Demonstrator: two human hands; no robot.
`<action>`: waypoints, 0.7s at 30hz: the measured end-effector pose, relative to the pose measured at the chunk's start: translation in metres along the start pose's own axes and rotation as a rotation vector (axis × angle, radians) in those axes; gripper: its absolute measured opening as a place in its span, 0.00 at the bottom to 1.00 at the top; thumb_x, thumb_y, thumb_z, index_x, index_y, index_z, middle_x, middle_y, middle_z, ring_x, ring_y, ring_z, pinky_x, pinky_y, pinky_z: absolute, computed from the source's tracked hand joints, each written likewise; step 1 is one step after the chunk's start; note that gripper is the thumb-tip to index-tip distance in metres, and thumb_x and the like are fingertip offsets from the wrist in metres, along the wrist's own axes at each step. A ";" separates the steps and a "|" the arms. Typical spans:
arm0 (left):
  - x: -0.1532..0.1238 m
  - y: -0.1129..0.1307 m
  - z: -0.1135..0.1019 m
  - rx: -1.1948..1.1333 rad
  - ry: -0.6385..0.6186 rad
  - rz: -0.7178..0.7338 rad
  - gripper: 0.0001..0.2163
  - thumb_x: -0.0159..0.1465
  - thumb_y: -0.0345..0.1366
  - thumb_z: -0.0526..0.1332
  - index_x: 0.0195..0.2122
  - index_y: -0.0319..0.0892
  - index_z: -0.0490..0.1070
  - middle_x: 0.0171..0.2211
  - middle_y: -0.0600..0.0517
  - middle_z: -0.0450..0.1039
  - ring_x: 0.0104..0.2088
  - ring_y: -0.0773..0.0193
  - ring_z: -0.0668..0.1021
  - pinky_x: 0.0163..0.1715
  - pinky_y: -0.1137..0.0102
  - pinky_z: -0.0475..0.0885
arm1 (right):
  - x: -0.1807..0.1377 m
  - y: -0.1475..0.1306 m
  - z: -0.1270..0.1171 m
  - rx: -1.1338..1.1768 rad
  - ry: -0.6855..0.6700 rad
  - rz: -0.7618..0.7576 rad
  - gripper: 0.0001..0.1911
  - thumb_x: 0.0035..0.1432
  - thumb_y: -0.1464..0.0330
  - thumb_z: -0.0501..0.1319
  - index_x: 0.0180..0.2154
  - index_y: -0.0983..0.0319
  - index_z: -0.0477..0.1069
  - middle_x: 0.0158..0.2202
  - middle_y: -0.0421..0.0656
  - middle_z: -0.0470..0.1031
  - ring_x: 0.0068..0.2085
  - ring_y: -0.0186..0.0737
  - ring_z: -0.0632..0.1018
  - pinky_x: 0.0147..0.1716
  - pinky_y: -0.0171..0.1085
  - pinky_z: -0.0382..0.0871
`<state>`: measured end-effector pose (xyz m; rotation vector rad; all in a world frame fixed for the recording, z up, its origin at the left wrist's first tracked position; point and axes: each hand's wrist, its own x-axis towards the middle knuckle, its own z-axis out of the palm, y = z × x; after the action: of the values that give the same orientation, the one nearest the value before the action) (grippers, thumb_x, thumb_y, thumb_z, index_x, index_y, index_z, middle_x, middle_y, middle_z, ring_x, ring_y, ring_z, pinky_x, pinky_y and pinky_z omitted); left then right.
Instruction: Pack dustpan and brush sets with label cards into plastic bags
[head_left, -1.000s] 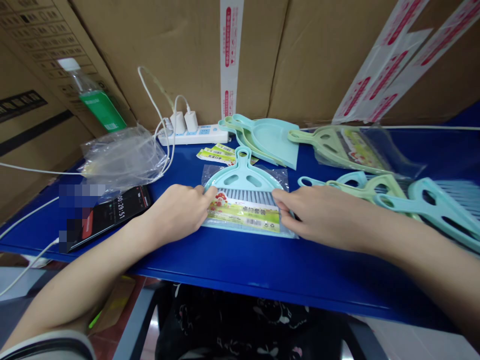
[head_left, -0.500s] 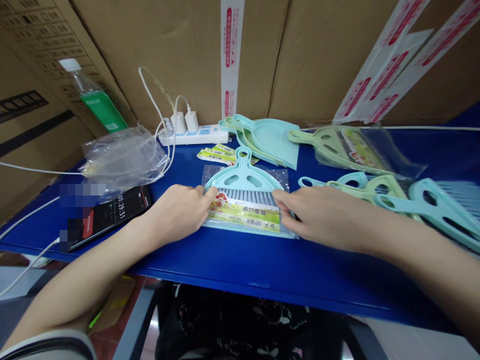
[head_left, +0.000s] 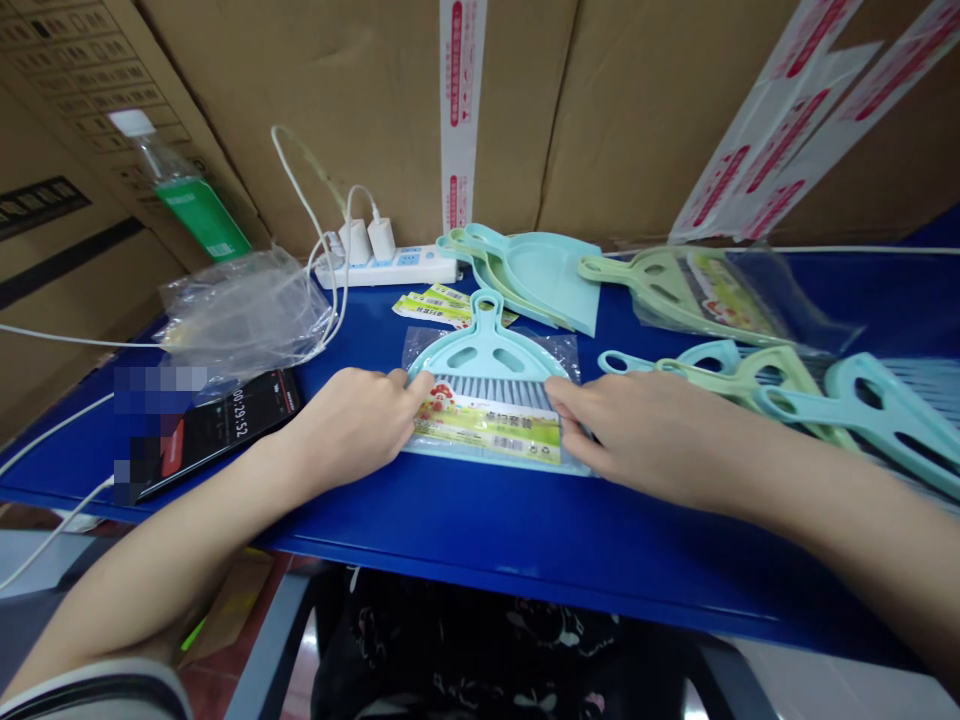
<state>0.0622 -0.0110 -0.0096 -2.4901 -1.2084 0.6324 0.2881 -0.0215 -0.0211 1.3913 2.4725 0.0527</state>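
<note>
A light blue brush and dustpan set (head_left: 480,358) lies in a clear plastic bag on the blue table, its looped handle pointing away from me. Across its front, below the grey bristles, runs a yellow-green label card (head_left: 491,428) with a red mushroom figure. My left hand (head_left: 371,420) is closed on the bag's left edge, fingers curled in. On the opposite edge my right hand (head_left: 607,420) pinches the bag between thumb and fingers. The plastic between both hands lies over the set.
Behind are stacked dustpans (head_left: 551,275), loose label cards (head_left: 435,305) and a bagged green set (head_left: 690,290). Loose brushes (head_left: 787,385) lie at right. Clear bags (head_left: 244,310), a phone (head_left: 225,435), a power strip (head_left: 409,265) with cables and a bottle (head_left: 187,200) occupy the left.
Both hands keep their hold on the bag's edges and the set stays in place. The view has shifted very slightly.
</note>
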 end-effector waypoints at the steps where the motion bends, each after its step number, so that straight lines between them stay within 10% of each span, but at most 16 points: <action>1: 0.000 0.000 0.000 -0.002 -0.001 -0.001 0.12 0.64 0.28 0.48 0.43 0.37 0.67 0.30 0.47 0.74 0.27 0.57 0.79 0.24 0.67 0.67 | 0.000 0.000 0.000 0.002 0.011 -0.002 0.10 0.60 0.70 0.46 0.33 0.61 0.65 0.21 0.42 0.69 0.21 0.39 0.68 0.20 0.38 0.44; 21: 0.000 -0.001 0.001 -0.023 0.016 0.000 0.12 0.63 0.27 0.48 0.43 0.37 0.68 0.29 0.47 0.73 0.26 0.56 0.78 0.24 0.67 0.67 | 0.001 0.002 -0.001 0.038 0.032 0.000 0.07 0.59 0.71 0.49 0.30 0.60 0.63 0.19 0.40 0.68 0.19 0.36 0.67 0.19 0.37 0.43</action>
<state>0.0612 -0.0104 -0.0102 -2.5088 -1.2173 0.6010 0.2890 -0.0194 -0.0200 1.4167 2.5124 0.0285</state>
